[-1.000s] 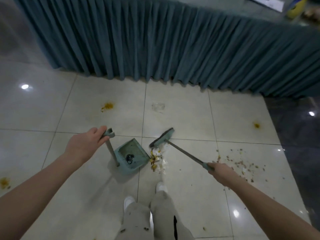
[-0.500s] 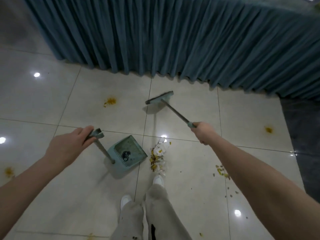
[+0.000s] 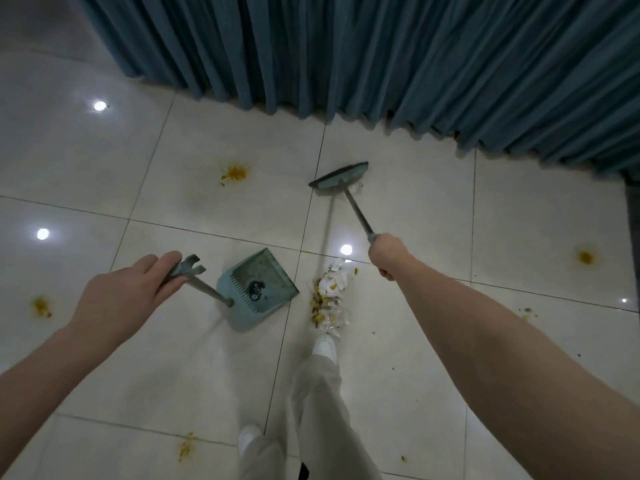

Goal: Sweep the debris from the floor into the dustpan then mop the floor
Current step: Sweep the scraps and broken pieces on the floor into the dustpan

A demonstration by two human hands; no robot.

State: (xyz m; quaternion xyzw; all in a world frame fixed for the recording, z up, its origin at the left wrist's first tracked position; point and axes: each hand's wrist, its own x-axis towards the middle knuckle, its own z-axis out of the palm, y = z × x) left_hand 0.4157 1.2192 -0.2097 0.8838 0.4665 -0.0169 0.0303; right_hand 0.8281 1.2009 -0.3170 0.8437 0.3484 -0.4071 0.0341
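Note:
A teal dustpan (image 3: 258,292) stands on the white tiled floor (image 3: 398,358) with a dark clump inside it. My left hand (image 3: 124,299) grips the forked top of its long handle (image 3: 188,271). Right of the pan lies a pile of yellow and white debris (image 3: 329,299), just ahead of my right shoe (image 3: 325,344). My right hand (image 3: 386,252) grips the grey handle of a teal broom (image 3: 341,176), whose head rests on the floor well beyond the pile, near the curtain.
A pleated blue-grey curtain (image 3: 381,57) hangs along the far side. Yellow stains (image 3: 234,173) mark several tiles, and small crumbs (image 3: 526,311) lie scattered at the right. My left shoe (image 3: 250,438) is near the bottom edge.
The broom head has left the debris pile and swung forward toward the curtain. My right hand moved up and left with it. The dustpan and my left hand stayed put.

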